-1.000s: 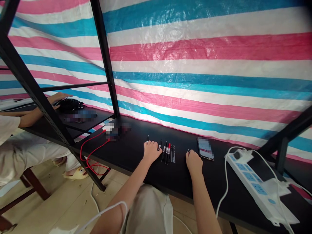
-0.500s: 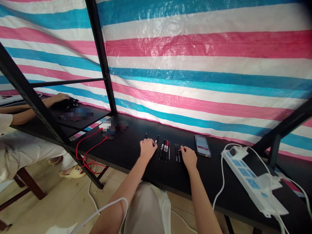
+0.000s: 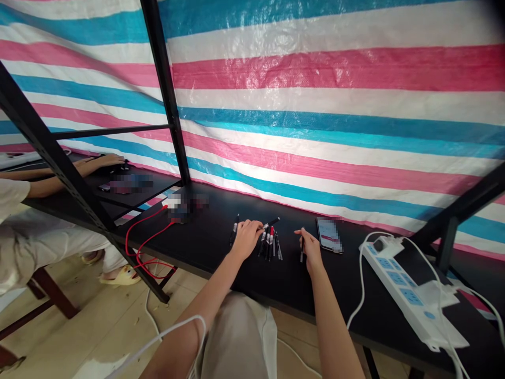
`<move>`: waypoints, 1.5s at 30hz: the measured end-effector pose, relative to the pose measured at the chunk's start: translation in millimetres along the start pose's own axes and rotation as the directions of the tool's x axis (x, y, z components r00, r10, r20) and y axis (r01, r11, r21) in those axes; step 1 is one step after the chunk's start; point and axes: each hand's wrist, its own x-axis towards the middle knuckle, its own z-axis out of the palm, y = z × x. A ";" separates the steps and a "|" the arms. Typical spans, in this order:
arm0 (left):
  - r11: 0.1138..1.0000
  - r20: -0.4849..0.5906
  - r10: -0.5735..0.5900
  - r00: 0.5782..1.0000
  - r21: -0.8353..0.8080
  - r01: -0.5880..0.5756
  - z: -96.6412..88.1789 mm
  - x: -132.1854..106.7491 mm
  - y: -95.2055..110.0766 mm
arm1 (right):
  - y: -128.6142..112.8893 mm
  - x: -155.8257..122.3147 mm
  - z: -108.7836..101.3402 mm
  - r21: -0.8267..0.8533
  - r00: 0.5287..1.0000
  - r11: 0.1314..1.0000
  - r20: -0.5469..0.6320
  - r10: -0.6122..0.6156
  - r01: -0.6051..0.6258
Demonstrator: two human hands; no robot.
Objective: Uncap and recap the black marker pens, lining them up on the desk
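My left hand (image 3: 245, 239) has its fingers closed on a black pen (image 3: 272, 223), which slants up to the right over the far ends of a row of pens (image 3: 270, 245). Those pens lie side by side, mostly black, one with a red part. Left of my left hand, another dark pen (image 3: 235, 225) lies partly hidden by the fingers. Off to the right of the row, my right hand (image 3: 311, 250) pinches a slim black pen (image 3: 302, 247) between thumb and fingers, pointing roughly away from me.
A phone (image 3: 329, 234) lies right of my right hand, and a white power strip (image 3: 410, 295) with cables sits farther right. Red cables (image 3: 138, 252) hang over the left edge of the black table (image 3: 197, 239). Beyond a metal post (image 3: 173, 105), another person's hand (image 3: 108, 160) rests on a table.
My left hand has moved right, bringing its pen over the row. The slim pens right of the row have shifted: one now lies against it, another is in my right hand.
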 end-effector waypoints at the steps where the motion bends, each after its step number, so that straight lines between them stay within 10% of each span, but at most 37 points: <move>1: 1.000 0.028 0.023 0.999 -0.015 -0.022 -0.6 -0.1 1.5 | 0.0 1.3 -1.8 0.108 1.000 0.994 0.001 0.021 -0.021; 6: 0.996 0.078 0.080 0.994 -0.035 -0.078 -2.4 -0.5 4.0 | -1.2 4.2 -7.5 0.355 0.998 0.934 -0.036 0.054 -0.037; 32: 0.989 0.095 0.148 0.984 -0.035 -0.145 1.0 -1.2 -0.7 | 1.8 6.9 -5.3 0.306 0.997 0.952 -0.075 0.001 0.022; 39: 0.988 0.103 0.145 0.984 -0.074 -0.138 0.5 -0.3 1.2 | -4.7 -2.9 0.6 -0.227 0.975 0.949 0.076 -0.208 0.220; 45: 0.985 -0.054 -0.044 0.998 -0.167 0.035 1.9 1.4 -5.1 | -2.7 -13.8 -5.8 -0.835 0.946 0.531 -0.043 -0.322 0.142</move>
